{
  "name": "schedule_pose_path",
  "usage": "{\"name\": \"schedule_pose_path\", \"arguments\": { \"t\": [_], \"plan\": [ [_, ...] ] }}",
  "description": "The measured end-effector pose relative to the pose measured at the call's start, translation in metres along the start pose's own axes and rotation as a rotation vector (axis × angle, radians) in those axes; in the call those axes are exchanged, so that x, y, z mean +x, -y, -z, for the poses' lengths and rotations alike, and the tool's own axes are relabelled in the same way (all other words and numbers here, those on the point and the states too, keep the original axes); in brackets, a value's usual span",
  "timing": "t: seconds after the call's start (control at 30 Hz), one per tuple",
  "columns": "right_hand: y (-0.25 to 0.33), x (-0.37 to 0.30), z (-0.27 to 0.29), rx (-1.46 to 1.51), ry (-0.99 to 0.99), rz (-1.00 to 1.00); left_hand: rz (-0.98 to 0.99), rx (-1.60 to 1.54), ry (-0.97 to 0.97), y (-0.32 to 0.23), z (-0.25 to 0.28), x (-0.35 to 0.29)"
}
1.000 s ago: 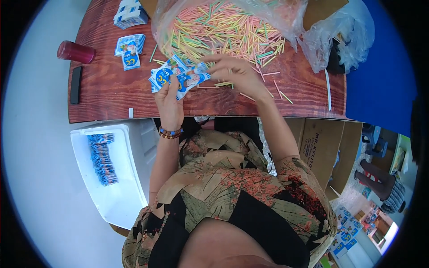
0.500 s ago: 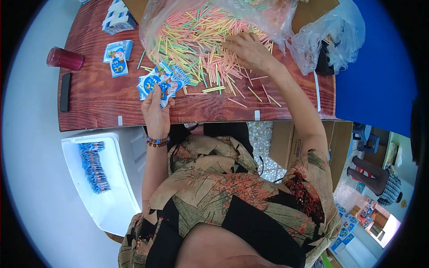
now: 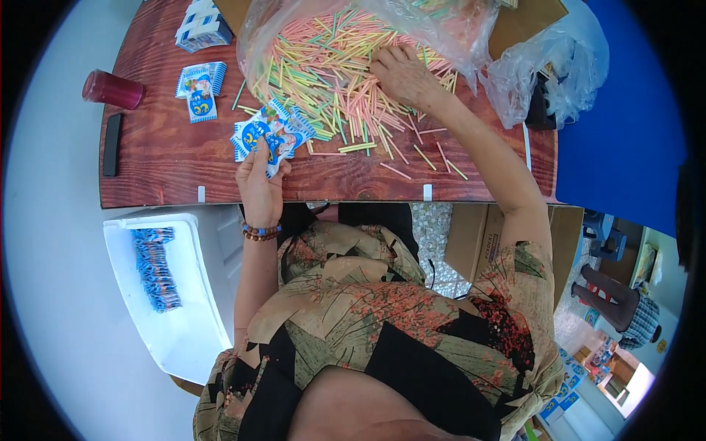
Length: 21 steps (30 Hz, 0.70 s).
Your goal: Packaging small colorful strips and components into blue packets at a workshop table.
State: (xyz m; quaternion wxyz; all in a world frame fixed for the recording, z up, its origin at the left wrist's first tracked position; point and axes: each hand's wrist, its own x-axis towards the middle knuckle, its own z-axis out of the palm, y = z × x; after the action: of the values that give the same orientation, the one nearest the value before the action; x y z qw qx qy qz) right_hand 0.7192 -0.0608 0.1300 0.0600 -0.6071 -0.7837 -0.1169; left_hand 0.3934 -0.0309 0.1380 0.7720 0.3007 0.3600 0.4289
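My left hand [image 3: 259, 176], with a beaded bracelet at its wrist, pinches several blue-and-white packets [image 3: 273, 137] fanned out over the table's near side. Across the middle of the table spreads a big heap of thin pink, yellow and green sticks [image 3: 323, 81], partly inside a clear plastic bag [image 3: 254, 44]. On the heap's right part lies my right hand [image 3: 407, 76], fingers bent and close together among the sticks. Its fingertips are hidden, so what they hold cannot be made out.
Left on the red wood-grain table [image 3: 158, 158] are more packets [image 3: 201, 99], white-and-blue boxes [image 3: 204, 33], a dark red cup [image 3: 115, 90] and a black bar [image 3: 112, 145]. Below stands a white foam box [image 3: 158, 342] with a row of packets. A person [image 3: 625, 305] is at far right.
My right hand has shifted slightly up and left over the sticks. My left hand keeps its packets in nearly the same place. The whole view has moved a little.
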Motion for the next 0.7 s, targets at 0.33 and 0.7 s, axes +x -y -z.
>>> {"name": "schedule_pose_path", "arguments": {
  "t": [0.33, 0.7],
  "plan": [
    [0.001, 0.011, -0.006, 0.029, -0.073, -0.208, -0.008, -0.020, -0.001, -0.001, 0.001, -0.002],
    [0.005, 0.054, -0.007, -0.155, -0.113, -0.186, -0.005, -0.029, 0.007, 0.003, 0.004, -0.001]
  ]
}}
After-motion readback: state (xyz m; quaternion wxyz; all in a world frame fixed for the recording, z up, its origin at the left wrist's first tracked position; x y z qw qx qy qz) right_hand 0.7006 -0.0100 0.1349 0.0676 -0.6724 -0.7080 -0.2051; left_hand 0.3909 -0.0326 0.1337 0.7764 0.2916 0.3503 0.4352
